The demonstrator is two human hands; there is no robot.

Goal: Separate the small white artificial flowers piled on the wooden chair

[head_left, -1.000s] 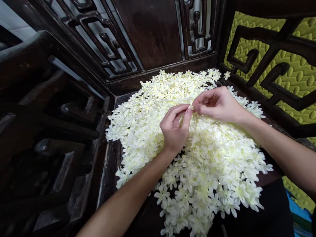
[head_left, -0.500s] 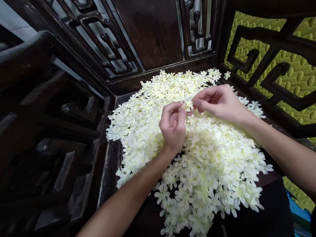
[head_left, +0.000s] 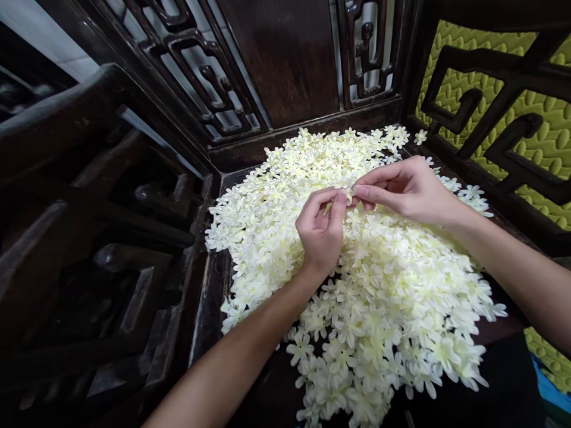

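1. The chair seat of dark wood bears everything here. Its carved back lies beyond the pinch, and a carved armrest with a green quilted pad behind it stands out to the right.

2. The heap of flowers, pale cream and thin-petalled, lies directly under the pinch and spreads away from it on every side, running down toward the person. Working above the heap seems wise, since a dropped piece would land among its like and not on the floor.

3. The left hand comes up from below the pinch, thumb and forefinger closed narrow on a small flower. The other fingers curl loosely away.

4. The right hand reaches in from the right, its thumb and forefinger also closed tight on that same flower, so the two sets of fingertips touch there, just above the heap.

5. The small flower is mostly hidden between the fingertips, and whether it is one layer or several I cannot tell. Judging by the thin petals, the step would go best with a light hold near the flower's centre, the pull short and even, and the elbows kept low so the hands stay steady.
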